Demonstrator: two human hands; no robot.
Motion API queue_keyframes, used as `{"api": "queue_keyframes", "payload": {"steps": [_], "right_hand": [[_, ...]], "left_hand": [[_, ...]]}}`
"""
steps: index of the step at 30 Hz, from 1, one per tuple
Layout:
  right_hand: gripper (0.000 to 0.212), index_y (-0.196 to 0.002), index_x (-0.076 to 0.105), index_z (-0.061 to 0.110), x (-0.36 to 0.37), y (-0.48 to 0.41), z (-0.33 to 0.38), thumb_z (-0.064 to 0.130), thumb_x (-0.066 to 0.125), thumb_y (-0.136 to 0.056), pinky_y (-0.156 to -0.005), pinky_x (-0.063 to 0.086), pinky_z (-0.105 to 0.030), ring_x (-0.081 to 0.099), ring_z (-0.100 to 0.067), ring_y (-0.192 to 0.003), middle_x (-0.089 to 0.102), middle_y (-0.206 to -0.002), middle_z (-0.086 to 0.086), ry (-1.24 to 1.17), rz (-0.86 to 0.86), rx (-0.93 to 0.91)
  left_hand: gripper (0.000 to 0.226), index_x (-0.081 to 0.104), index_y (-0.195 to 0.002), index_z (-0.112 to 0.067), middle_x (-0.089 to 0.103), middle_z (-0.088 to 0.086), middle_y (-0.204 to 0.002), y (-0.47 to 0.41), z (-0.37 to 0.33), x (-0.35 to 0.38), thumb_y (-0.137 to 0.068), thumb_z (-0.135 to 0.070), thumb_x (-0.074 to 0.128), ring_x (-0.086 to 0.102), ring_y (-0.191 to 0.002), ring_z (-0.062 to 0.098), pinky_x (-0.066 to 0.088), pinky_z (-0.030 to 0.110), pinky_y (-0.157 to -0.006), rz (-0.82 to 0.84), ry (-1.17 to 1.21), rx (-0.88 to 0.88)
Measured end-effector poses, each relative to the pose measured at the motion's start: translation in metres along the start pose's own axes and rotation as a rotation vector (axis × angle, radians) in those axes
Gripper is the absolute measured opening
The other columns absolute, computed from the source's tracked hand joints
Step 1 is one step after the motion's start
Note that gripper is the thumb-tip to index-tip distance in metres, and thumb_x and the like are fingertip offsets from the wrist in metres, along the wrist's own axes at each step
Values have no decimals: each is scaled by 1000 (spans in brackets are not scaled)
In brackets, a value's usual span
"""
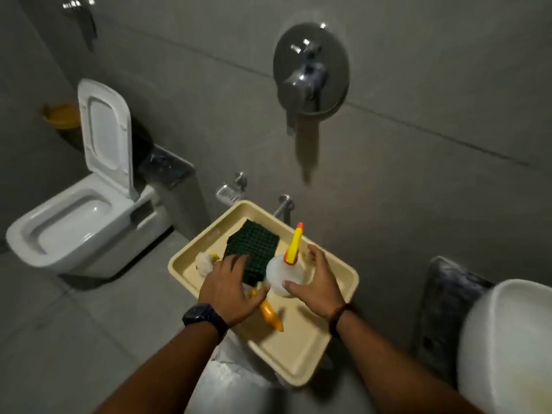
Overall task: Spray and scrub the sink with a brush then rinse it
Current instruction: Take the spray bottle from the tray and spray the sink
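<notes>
A white spray bottle (283,274) with a yellow nozzle is stood upright in a cream tray (301,351), and the white sink (507,348) is seen at far right. The bottle is flanked by the right hand (316,283), spread open with its thumb touching the bottle. The left hand (231,289) is laid open over a dark green scrub pad (254,249), nothing gripped.

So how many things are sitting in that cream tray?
4 that I can make out: a dark green scrub pad at the back, a white bottle with a yellow nozzle, a whitish lump at the left, and a yellow-handled item partly under the left hand. More may be hidden.
</notes>
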State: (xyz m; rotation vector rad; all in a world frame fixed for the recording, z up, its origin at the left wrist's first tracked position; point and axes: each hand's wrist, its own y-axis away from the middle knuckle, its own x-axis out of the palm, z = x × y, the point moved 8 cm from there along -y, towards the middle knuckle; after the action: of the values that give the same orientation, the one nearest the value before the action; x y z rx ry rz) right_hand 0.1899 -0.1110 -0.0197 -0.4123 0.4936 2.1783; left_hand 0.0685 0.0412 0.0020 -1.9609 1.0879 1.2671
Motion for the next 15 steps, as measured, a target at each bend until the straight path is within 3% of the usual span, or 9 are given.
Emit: {"api": "queue_keyframes", "payload": {"steps": [3, 6, 10, 15], "right_hand": [[110, -149, 22, 14, 16, -28, -14, 20, 90, -63, -110, 32, -34, 31, -24, -140, 33, -153, -7, -77, -71, 56], [111, -151, 20, 20, 28, -55, -18, 21, 90, -64, -112, 36, -45, 36, -24, -138, 37, -152, -7, -77, -122, 24], [97, -151, 19, 16, 38, -79, -18, 15, 80, -76, -108, 41, -44, 47, -26, -128, 47, -144, -11, -14, -160, -26], [75, -147, 27, 9, 46, -85, -12, 3, 67, -83, -103, 43, -36, 51, -30, -123, 52, -137, -18, -36, -242, -52]], "left_hand": [[80, 51, -126, -13, 57, 13, -123, -6, 38, 40, -68, -69, 49, 52, -108, 32, 46, 42, -90, 64, -33, -8], [81, 48, -128, -13, 53, 14, -129, -6, 62, 72, -69, -69, 50, 48, -117, 32, 42, 44, -97, 93, -69, -28], [73, 53, -121, -13, 58, 12, -120, -6, 69, 84, -72, -68, 48, 53, -108, 31, 46, 44, -90, 54, -91, -1], [75, 51, -123, -15, 56, 11, -124, -10, 71, 84, -72, -70, 46, 50, -112, 30, 43, 45, -93, 67, -110, 17]]}}
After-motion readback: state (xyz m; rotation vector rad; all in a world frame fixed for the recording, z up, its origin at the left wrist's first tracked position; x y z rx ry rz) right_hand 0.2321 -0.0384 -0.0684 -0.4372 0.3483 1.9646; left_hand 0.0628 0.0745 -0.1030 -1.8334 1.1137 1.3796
